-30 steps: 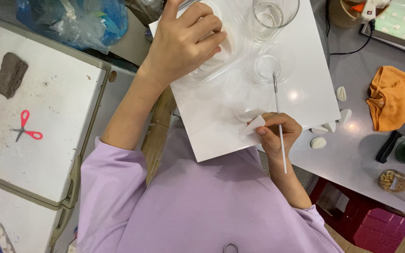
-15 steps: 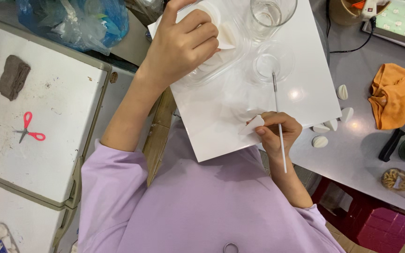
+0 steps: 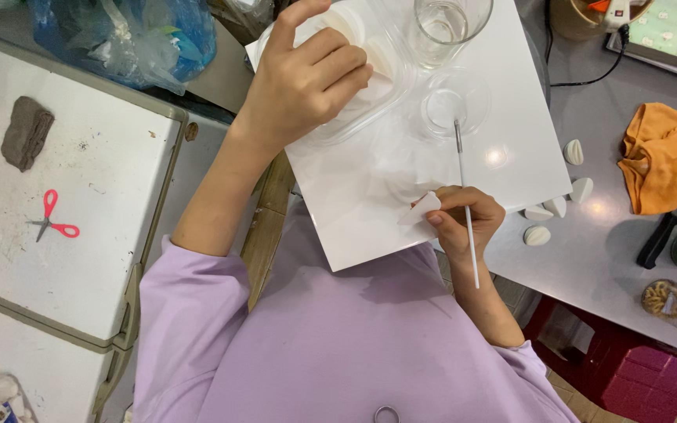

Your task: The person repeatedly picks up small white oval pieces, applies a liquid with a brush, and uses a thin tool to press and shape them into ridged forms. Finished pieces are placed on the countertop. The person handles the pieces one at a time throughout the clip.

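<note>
On the grey desk (image 3: 613,258), a white rectangular board (image 3: 370,211) carries the work, and since a moment ago the left hand (image 3: 307,78) has stayed at the board's far-left corner, fingers curled over a clear plastic tray (image 3: 378,94) of white round wrappers, barely shifted. The right hand (image 3: 460,223), at the board's near edge, still pinches a folded white dough piece (image 3: 421,210) and a thin white stick (image 3: 465,211) together. Finished small white dumplings (image 3: 555,205) lie just off the board's right edge.
</note>
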